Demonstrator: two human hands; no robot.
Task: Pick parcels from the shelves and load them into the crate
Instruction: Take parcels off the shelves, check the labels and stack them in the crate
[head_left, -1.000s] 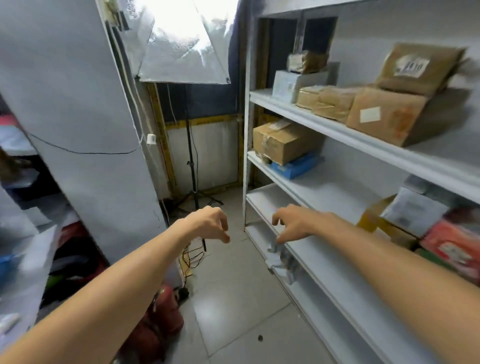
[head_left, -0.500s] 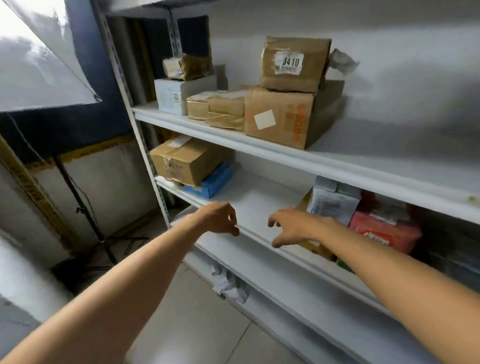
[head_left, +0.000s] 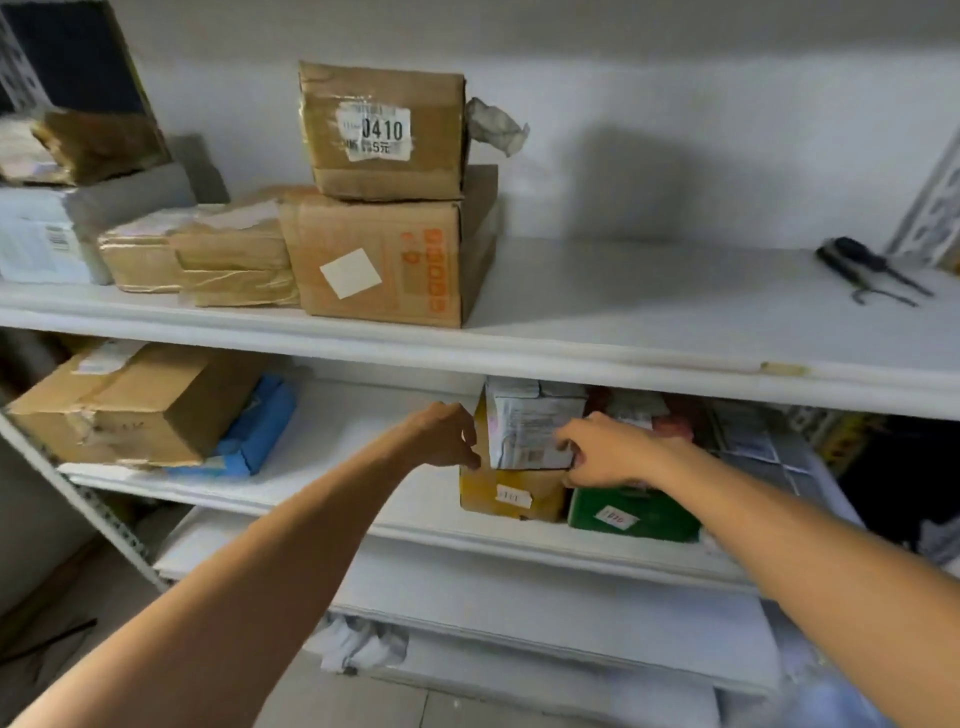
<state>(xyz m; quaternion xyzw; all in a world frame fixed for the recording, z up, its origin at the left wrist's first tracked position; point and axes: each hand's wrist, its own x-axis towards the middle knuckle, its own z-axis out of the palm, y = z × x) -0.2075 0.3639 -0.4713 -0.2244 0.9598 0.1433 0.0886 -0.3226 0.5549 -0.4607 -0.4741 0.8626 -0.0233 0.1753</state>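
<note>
Right hand (head_left: 608, 452) curls onto the papery white parcel (head_left: 530, 423), boxy, perched on a yellow carton (head_left: 506, 493) on the middle shelf (head_left: 343, 410); left hand (head_left: 444, 436), fingers bent, meets its left edge, grip unclear; both hung short of it a moment ago; taped brown boxes (head_left: 384, 174) above.

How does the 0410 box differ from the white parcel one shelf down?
The 0410 box is brown cardboard; the white parcel pale. The 0410 box sits on a big brown box, upper shelf; the white parcel on a yellow box, middle shelf. The left hand and right hand flank the white parcel; none nears the 0410 box. Both carry labels.
</note>
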